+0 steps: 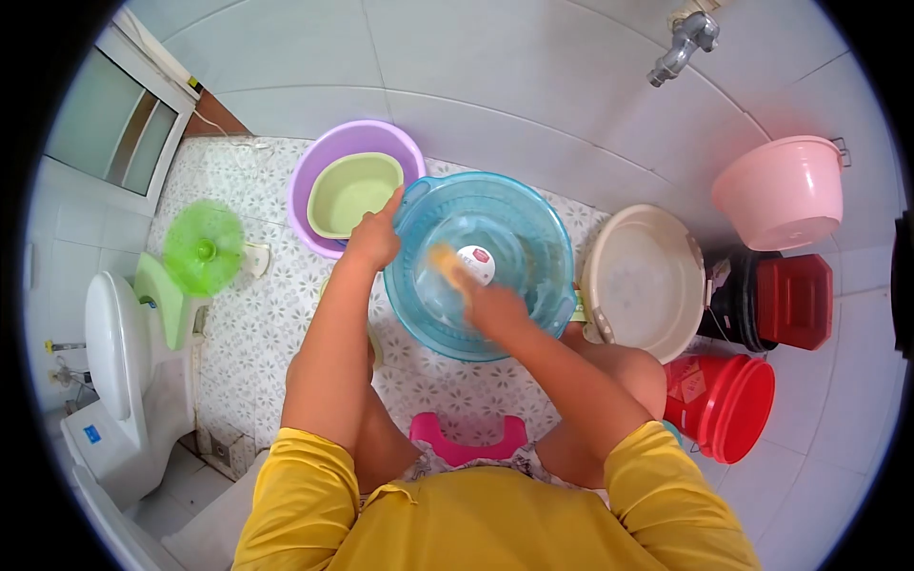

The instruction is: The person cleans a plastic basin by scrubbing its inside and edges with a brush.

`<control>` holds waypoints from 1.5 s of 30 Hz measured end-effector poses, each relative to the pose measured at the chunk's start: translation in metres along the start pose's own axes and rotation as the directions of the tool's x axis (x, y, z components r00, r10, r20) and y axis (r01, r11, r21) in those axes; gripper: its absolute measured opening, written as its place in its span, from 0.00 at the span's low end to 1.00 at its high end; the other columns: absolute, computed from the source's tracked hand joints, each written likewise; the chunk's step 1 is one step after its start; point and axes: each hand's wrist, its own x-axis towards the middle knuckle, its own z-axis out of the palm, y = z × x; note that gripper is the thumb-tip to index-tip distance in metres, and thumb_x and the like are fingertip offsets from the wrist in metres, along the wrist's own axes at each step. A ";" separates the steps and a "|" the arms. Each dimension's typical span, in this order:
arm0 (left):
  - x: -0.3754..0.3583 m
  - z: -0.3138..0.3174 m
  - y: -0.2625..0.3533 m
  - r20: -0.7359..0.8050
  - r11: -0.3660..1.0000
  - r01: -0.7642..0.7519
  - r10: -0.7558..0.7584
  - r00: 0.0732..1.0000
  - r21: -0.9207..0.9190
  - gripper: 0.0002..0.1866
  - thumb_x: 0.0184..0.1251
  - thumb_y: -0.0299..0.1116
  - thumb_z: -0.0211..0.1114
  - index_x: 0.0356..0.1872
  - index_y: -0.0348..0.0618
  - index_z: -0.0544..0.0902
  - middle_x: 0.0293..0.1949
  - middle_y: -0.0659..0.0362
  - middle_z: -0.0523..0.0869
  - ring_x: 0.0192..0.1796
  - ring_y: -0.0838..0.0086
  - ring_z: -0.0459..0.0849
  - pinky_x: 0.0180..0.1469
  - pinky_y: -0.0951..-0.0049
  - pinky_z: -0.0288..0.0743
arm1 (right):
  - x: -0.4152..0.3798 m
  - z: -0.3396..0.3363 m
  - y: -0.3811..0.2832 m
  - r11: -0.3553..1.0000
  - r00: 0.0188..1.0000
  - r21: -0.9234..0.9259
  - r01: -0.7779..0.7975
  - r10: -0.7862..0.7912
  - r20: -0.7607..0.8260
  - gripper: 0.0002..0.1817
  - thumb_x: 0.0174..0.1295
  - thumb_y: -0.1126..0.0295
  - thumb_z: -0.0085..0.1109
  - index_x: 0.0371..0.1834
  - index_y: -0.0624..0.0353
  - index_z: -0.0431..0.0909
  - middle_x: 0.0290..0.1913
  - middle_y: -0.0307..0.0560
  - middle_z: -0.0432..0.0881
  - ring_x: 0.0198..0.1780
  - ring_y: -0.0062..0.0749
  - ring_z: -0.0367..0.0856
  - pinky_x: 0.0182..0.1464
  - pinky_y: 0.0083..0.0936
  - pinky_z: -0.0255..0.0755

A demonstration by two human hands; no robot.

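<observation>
A large translucent blue basin point(543, 219) stands on the patterned floor in front of me, with some water in its bottom and a round white label on its base. My left hand point(375, 238) grips the basin's rim at its left handle. Inside the basin my right hand point(497, 312) is closed on a yellowish brush point(446, 259), blurred by motion, with its head near the label.
A purple basin point(300, 195) holding a green one point(357, 190) is at back left. A beige basin point(647, 276), red buckets point(743, 409) and a hanging pink tub point(785, 190) are right. A toilet point(114, 343) stands left; a tap point(685, 48) is above.
</observation>
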 end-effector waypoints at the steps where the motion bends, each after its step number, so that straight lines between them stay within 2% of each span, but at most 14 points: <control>1: 0.001 0.001 -0.001 -0.025 0.999 -0.026 0.027 0.999 0.028 0.43 0.52 0.18 0.47 0.71 0.69 0.53 0.56 0.35 0.70 0.53 0.44 0.77 0.47 0.60 0.79 | 0.007 -0.002 0.000 0.993 0.989 0.067 -0.099 0.105 -0.104 0.39 0.52 0.65 0.58 0.70 0.36 0.54 0.36 0.56 0.82 0.37 0.52 0.81 0.40 0.43 0.75; 5: -0.007 -0.006 0.008 0.029 1.000 0.026 -0.026 0.999 0.001 0.43 0.52 0.17 0.47 0.71 0.69 0.53 0.56 0.35 0.70 0.52 0.45 0.78 0.41 0.62 0.81 | 0.004 -0.021 0.019 0.989 0.982 0.109 -0.101 0.117 -0.148 0.38 0.52 0.66 0.58 0.69 0.35 0.56 0.36 0.56 0.82 0.37 0.52 0.81 0.40 0.43 0.75; 10: -0.013 -0.011 0.014 0.055 0.998 0.053 -0.052 0.997 -0.027 0.43 0.52 0.17 0.46 0.71 0.68 0.53 0.57 0.35 0.70 0.52 0.45 0.78 0.40 0.62 0.82 | -0.040 -0.053 0.015 0.959 0.948 -0.228 0.165 -0.091 0.304 0.35 0.50 0.66 0.60 0.65 0.35 0.61 0.39 0.56 0.81 0.42 0.50 0.81 0.41 0.43 0.75; 13: -0.004 -0.004 0.005 -0.011 0.999 -0.003 0.004 1.000 0.035 0.43 0.53 0.17 0.46 0.71 0.68 0.53 0.58 0.35 0.69 0.53 0.45 0.78 0.39 0.63 0.82 | -0.049 -0.064 0.004 0.977 0.934 -0.187 0.104 -0.031 0.356 0.25 0.52 0.68 0.58 0.57 0.42 0.71 0.42 0.53 0.81 0.46 0.49 0.80 0.43 0.45 0.74; 16: -0.008 -0.007 0.008 0.043 0.999 0.024 -0.022 0.999 -0.034 0.43 0.53 0.17 0.47 0.71 0.68 0.53 0.58 0.34 0.68 0.54 0.45 0.77 0.40 0.63 0.82 | -0.026 -0.040 0.016 0.988 0.986 -0.140 0.070 -0.047 0.157 0.36 0.50 0.67 0.60 0.66 0.33 0.61 0.41 0.54 0.81 0.44 0.49 0.80 0.42 0.43 0.74; 19: -0.005 -0.004 0.006 0.008 1.000 0.007 -0.007 1.000 0.030 0.43 0.53 0.18 0.47 0.71 0.68 0.53 0.57 0.35 0.70 0.54 0.45 0.77 0.41 0.63 0.82 | -0.005 -0.034 0.013 0.999 1.000 0.036 -0.012 0.013 -0.023 0.34 0.51 0.68 0.59 0.65 0.35 0.62 0.40 0.53 0.81 0.43 0.49 0.80 0.42 0.43 0.74; 23: -0.008 -0.006 0.009 0.030 0.999 0.043 -0.043 0.999 0.003 0.43 0.52 0.17 0.47 0.71 0.68 0.53 0.55 0.35 0.71 0.52 0.45 0.78 0.41 0.63 0.82 | -0.001 -0.042 0.008 0.999 1.000 -0.050 -0.004 0.005 0.015 0.34 0.51 0.68 0.59 0.64 0.37 0.62 0.39 0.52 0.82 0.42 0.50 0.81 0.42 0.42 0.74; 26: -0.002 -0.001 0.000 0.006 1.000 0.002 -0.002 1.000 0.002 0.43 0.52 0.17 0.47 0.71 0.67 0.53 0.55 0.36 0.71 0.51 0.46 0.79 0.38 0.64 0.82 | -0.028 -0.060 0.004 0.958 0.963 -0.234 0.164 -0.105 0.246 0.24 0.54 0.70 0.53 0.58 0.43 0.71 0.40 0.52 0.82 0.42 0.48 0.82 0.42 0.39 0.75; 28: -0.002 0.000 -0.001 -0.058 0.999 -0.033 0.033 0.998 0.000 0.44 0.51 0.17 0.51 0.72 0.64 0.54 0.43 0.45 0.81 0.24 0.63 0.80 0.26 0.66 0.76 | -0.043 -0.061 0.008 0.953 0.926 -0.268 0.138 -0.029 0.375 0.24 0.54 0.69 0.54 0.57 0.42 0.72 0.40 0.52 0.82 0.43 0.48 0.82 0.43 0.39 0.75; 32: -0.006 -0.003 0.006 -0.036 1.000 -0.008 0.008 0.999 0.027 0.43 0.53 0.17 0.51 0.72 0.64 0.54 0.44 0.46 0.80 0.27 0.63 0.81 0.26 0.66 0.77 | -0.048 -0.066 0.008 0.966 0.935 -0.241 0.097 -0.005 0.353 0.23 0.55 0.70 0.52 0.57 0.43 0.72 0.39 0.52 0.82 0.42 0.49 0.82 0.42 0.41 0.75; 34: -0.008 -0.006 0.009 0.023 1.000 0.028 -0.028 0.999 -0.003 0.43 0.53 0.19 0.48 0.71 0.68 0.53 0.56 0.37 0.71 0.50 0.47 0.79 0.40 0.63 0.82 | -0.035 -0.054 0.009 0.991 0.980 -0.119 0.060 -0.036 0.198 0.24 0.56 0.70 0.50 0.59 0.42 0.70 0.39 0.53 0.82 0.44 0.49 0.81 0.43 0.42 0.75; 40: -0.006 -0.004 0.008 0.017 1.000 0.015 -0.015 1.000 0.003 0.42 0.54 0.19 0.48 0.71 0.68 0.53 0.55 0.36 0.72 0.52 0.46 0.78 0.45 0.61 0.80 | 0.012 -0.029 0.011 0.998 0.994 0.027 -0.048 0.051 -0.096 0.31 0.54 0.69 0.54 0.65 0.47 0.60 0.36 0.57 0.81 0.39 0.52 0.81 0.40 0.44 0.75; 44: -0.002 -0.001 0.004 -0.003 1.000 -0.011 0.011 1.000 0.008 0.42 0.54 0.19 0.49 0.71 0.67 0.53 0.54 0.36 0.72 0.52 0.45 0.78 0.46 0.60 0.80 | -0.015 -0.043 0.011 0.999 1.000 -0.031 0.011 -0.010 0.012 0.30 0.55 0.68 0.54 0.64 0.50 0.60 0.36 0.58 0.81 0.37 0.53 0.82 0.39 0.43 0.75; 45: -0.003 -0.002 0.005 0.009 1.000 0.004 -0.004 1.000 0.003 0.42 0.54 0.19 0.48 0.71 0.68 0.53 0.54 0.36 0.72 0.53 0.45 0.77 0.49 0.60 0.78 | -0.034 -0.064 -0.003 0.998 0.974 -0.041 -0.046 0.054 0.221 0.29 0.55 0.70 0.52 0.63 0.51 0.62 0.39 0.59 0.81 0.41 0.53 0.81 0.42 0.43 0.75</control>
